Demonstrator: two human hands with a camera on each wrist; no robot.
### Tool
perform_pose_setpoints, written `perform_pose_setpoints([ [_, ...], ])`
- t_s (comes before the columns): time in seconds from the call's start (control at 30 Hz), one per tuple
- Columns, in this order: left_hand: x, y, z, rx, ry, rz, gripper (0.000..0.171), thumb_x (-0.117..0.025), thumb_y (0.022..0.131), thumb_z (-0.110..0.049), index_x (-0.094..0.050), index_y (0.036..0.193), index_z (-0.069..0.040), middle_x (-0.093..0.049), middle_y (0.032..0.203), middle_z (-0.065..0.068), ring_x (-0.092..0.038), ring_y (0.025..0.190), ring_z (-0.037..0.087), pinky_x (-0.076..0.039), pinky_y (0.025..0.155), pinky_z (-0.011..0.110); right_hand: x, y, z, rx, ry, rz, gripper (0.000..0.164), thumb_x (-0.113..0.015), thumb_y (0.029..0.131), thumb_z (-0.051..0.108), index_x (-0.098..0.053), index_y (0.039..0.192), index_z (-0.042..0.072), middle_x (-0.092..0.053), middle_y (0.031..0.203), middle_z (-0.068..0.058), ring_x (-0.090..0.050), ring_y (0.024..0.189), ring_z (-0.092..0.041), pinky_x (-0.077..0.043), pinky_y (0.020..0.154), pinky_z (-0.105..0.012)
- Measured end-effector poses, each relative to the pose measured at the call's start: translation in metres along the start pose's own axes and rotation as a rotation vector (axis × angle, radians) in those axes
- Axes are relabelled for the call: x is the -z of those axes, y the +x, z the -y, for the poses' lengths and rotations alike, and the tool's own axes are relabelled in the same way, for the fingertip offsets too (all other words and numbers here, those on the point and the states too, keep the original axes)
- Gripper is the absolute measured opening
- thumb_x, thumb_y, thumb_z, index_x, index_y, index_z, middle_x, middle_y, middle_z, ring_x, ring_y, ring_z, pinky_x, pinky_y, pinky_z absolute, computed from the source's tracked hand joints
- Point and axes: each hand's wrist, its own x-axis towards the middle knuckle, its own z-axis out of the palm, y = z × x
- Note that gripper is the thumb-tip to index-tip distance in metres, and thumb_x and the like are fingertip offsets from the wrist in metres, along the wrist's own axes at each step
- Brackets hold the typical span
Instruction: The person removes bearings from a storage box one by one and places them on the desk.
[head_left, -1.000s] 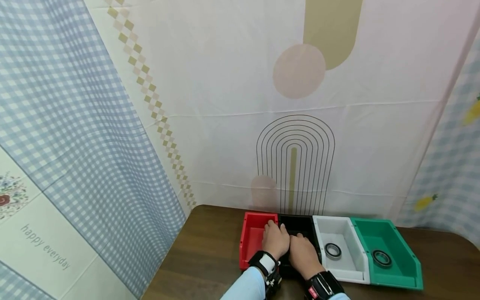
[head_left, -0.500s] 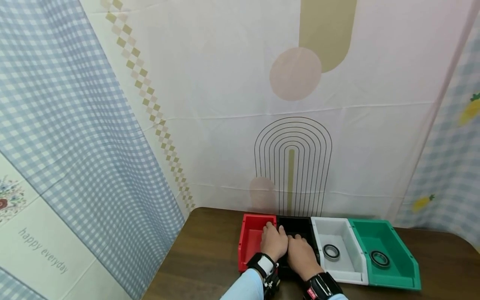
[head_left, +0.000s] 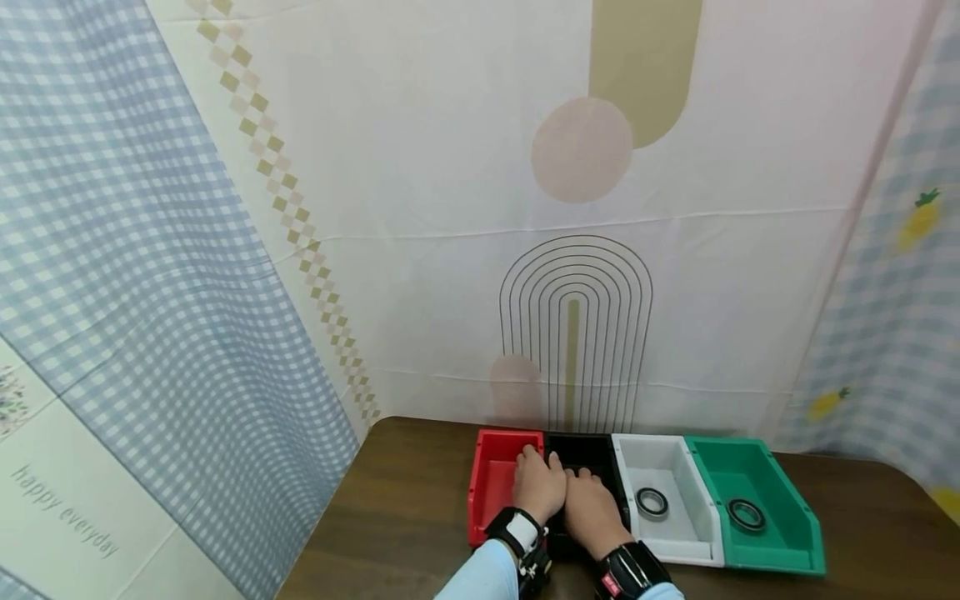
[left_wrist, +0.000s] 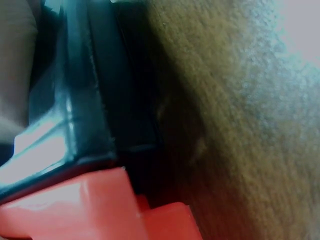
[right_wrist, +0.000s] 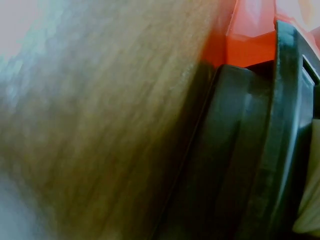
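Both hands are together at the black bin (head_left: 588, 450). My left hand (head_left: 540, 483) lies over the wall between that bin and the red bin (head_left: 491, 483). Close against it, my right hand (head_left: 591, 510) reaches down into the black bin. The backs of the hands hide most fingertips and whatever lies under them; I cannot tell whether either hand holds something. In the left wrist view, the black bin's front edge (left_wrist: 85, 110) fills the left side, with part of a hand (left_wrist: 12, 65) behind it. The right wrist view has the black bin's front (right_wrist: 240, 150) beside the tabletop.
The bins stand side by side on a brown wooden table (head_left: 390, 500). A white bin (head_left: 660, 458) holds a ring-shaped bearing (head_left: 652, 503), and a green bin (head_left: 738, 467) holds another bearing (head_left: 746, 516). A patterned cloth (head_left: 420, 308) hangs behind the table.
The head view has turned slightly, so bins and hands appear a little farther left. Both hands keep nearly the same place at the black bin, and the two bearings stay put.
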Motion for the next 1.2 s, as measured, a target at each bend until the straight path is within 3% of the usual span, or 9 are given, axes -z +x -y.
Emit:
perform_pose_setpoints([
  [0.3,0.005,0.000,0.002,-0.012,0.011,-0.008,0.046,-0.059,0.108,-0.031,-0.057,0.135,0.005,-0.066,0.122,0.023,-0.067,0.111,0.043,-0.056,0.093,0.059,-0.005,-0.001,0.003,0.014,-0.002,-0.053,0.030,-0.077,0.086,0.006,-0.072,0.115,-0.001,-0.071,0.105,-0.024,-0.068,0.091,-0.039,-0.059,0.083,-0.053],
  [0.73,0.008,-0.001,0.006,-0.001,0.022,-0.015,0.046,-0.059,0.108,-0.031,-0.057,0.136,0.006,-0.066,0.123,0.024,-0.067,0.112,0.043,-0.056,0.095,0.059,-0.011,-0.001,0.005,0.015,0.010,-0.051,0.034,-0.079,0.085,0.006,-0.072,0.118,-0.003,-0.070,0.105,-0.024,-0.068,0.092,-0.038,-0.060,0.084,-0.052],
  [1.2,0.000,0.002,0.000,0.001,0.032,-0.010,0.046,-0.059,0.107,-0.033,-0.058,0.134,0.005,-0.067,0.122,0.023,-0.068,0.110,0.042,-0.056,0.092,0.059,-0.006,-0.002,-0.004,-0.009,0.030,-0.063,0.024,-0.079,0.085,0.008,-0.074,0.106,-0.001,-0.070,0.098,-0.021,-0.068,0.085,-0.036,-0.060,0.080,-0.052],
])
